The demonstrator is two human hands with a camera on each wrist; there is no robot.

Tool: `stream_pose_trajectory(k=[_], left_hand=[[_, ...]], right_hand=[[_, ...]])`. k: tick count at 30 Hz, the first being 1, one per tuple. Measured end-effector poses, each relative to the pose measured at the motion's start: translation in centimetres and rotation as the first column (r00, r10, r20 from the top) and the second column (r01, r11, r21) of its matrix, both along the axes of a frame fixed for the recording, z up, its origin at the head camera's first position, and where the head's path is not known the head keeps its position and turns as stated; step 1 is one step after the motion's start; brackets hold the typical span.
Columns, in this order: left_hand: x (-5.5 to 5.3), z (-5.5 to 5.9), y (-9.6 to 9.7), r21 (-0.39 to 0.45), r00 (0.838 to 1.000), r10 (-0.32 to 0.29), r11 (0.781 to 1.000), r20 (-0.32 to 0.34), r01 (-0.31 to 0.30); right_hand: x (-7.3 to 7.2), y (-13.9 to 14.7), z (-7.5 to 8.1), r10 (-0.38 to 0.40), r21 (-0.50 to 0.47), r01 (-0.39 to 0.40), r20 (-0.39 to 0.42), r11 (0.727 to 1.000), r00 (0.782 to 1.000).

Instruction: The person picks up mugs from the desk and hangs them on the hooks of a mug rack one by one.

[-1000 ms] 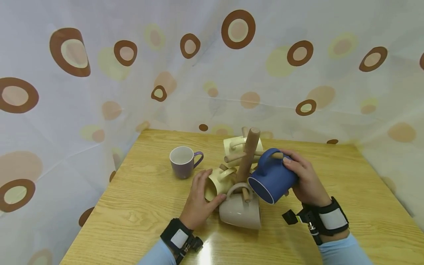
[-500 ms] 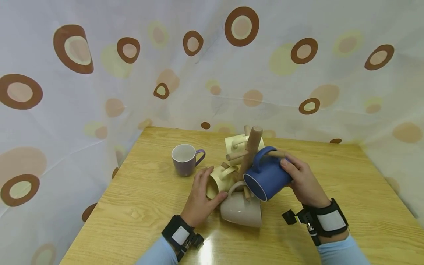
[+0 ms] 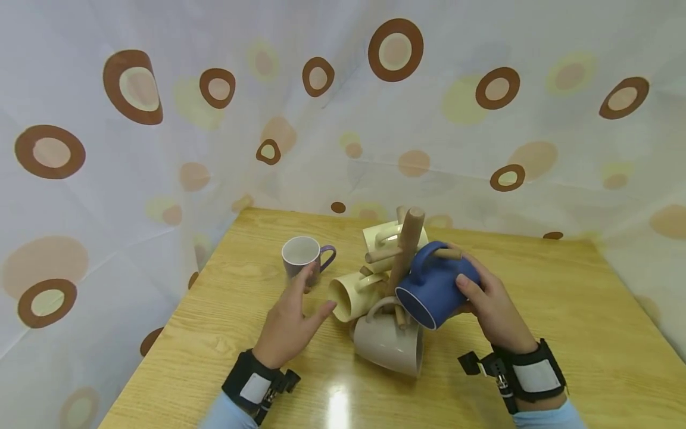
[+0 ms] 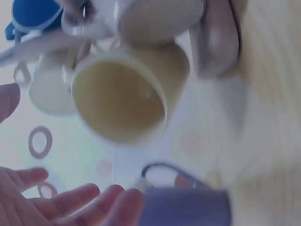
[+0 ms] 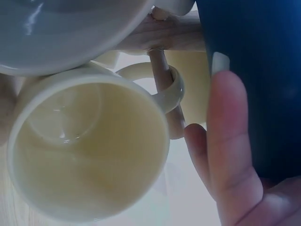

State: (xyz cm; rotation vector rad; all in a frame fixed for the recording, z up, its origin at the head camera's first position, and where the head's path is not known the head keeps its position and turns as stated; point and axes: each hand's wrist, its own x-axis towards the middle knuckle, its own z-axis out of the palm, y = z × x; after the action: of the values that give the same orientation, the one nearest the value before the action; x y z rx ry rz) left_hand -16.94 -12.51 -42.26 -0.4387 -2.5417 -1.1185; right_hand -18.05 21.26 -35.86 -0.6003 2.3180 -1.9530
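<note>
My right hand grips the body of a blue mug, thumb on the near side. The mug's handle is looped over a peg of a wooden mug tree, and its mouth faces down and left. My left hand, fingers spread, holds nothing. It is just left of a pale yellow mug that hangs on a low peg. Beyond its fingertips a purple mug with a white inside stands upright on the table. In the left wrist view a gap separates those fingers from the yellow mug.
A grey mug hangs on its side at the tree's front. Behind the post is another pale yellow mug on a peg. The wooden table ends at a patterned curtain. The tree's base is hidden.
My left hand has let go of the front yellow mug and moved left, toward the purple mug. My right hand and the blue mug have shifted slightly left at the peg.
</note>
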Motion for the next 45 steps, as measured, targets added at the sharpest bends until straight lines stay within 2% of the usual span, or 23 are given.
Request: stream_pose_trajectory(k=[3, 6, 9, 11, 13, 15, 18, 20, 23, 26, 28, 30, 34, 40, 42, 45], left_hand=[[-1.1, 0.6, -1.3, -0.042, 0.995, 0.014, 0.999, -0.098, -0.018], [-2.6, 1.5, -2.5, -0.099, 0.981, -0.016, 0.995, -0.192, -0.003], [-4.4, 2.4, -3.6, -0.195, 0.974, -0.070, 0.980, -0.216, 0.027], [-5.9, 2.9, -4.1, -0.260, 0.983, -0.098, 0.964, -0.155, 0.055], [-7.4, 3.3, -4.4, -0.325, 0.994, -0.097, 0.942, -0.041, 0.079], [-9.0, 3.5, -4.5, -0.372, 0.992, -0.085, 0.921, 0.097, 0.115], [-11.4, 3.8, -4.4, -0.426, 0.958, -0.055, 0.888, 0.280, 0.175], [-12.9, 3.8, -4.2, -0.463, 0.934, -0.035, 0.862, 0.355, 0.208], [-14.4, 3.8, -3.9, -0.508, 0.902, -0.001, 0.826, 0.432, 0.244], [-15.2, 3.5, -3.6, -0.496, 0.868, 0.009, 0.824, 0.496, 0.275], [-15.4, 3.0, -3.4, -0.492, 0.861, 0.028, 0.830, 0.508, 0.263], [-15.6, 2.4, -3.1, -0.487, 0.868, 0.047, 0.842, 0.495, 0.232], [-15.4, 1.7, -2.7, -0.516, 0.906, 0.088, 0.842, 0.414, 0.154], [-14.4, 1.2, -2.4, -0.521, 0.940, 0.119, 0.851, 0.319, 0.070], [-13.8, 0.7, -2.6, -0.496, 0.957, 0.123, 0.868, 0.264, 0.025], [-12.6, -0.6, -2.9, -0.397, 0.981, 0.117, 0.916, 0.157, -0.046]], right_hand=[[0.0, 0.1, -0.1, -0.007, 0.010, 0.007, -0.015, 1.000, 1.000], [-0.1, 0.0, -0.2, -0.003, 0.009, 0.003, -0.032, 1.000, 0.999], [0.0, -0.2, -0.3, -0.001, 0.008, 0.002, -0.047, 1.000, 0.999], [0.2, -0.3, -0.4, -0.004, 0.003, 0.004, -0.050, 1.000, 0.999], [0.3, -0.2, -0.6, -0.006, 0.008, 0.006, -0.056, 1.000, 0.998], [0.3, -0.1, -0.7, 0.003, 0.020, -0.001, -0.065, 1.000, 0.998], [0.1, 0.2, -0.8, 0.017, 0.033, -0.015, -0.074, 0.999, 0.997], [0.0, 0.3, -0.8, 0.028, 0.040, -0.025, -0.082, 0.999, 0.996], [0.0, 0.2, -0.6, 0.036, 0.052, -0.031, -0.096, 0.998, 0.995], [-0.1, 0.2, -0.6, 0.045, 0.066, -0.038, -0.108, 0.997, 0.993], [-0.2, 0.2, -0.6, 0.051, 0.071, -0.044, -0.109, 0.997, 0.993], [-0.2, 0.3, -0.6, 0.058, 0.075, -0.050, -0.110, 0.996, 0.992], [-0.4, 0.5, -0.6, 0.065, 0.094, -0.053, -0.121, 0.994, 0.991], [-0.3, 0.7, -0.4, 0.067, 0.104, -0.055, -0.123, 0.993, 0.990], [-0.3, 0.7, -0.3, 0.068, 0.099, -0.056, -0.121, 0.994, 0.990], [-0.3, 0.7, -0.2, 0.062, 0.093, -0.051, -0.121, 0.994, 0.991]])
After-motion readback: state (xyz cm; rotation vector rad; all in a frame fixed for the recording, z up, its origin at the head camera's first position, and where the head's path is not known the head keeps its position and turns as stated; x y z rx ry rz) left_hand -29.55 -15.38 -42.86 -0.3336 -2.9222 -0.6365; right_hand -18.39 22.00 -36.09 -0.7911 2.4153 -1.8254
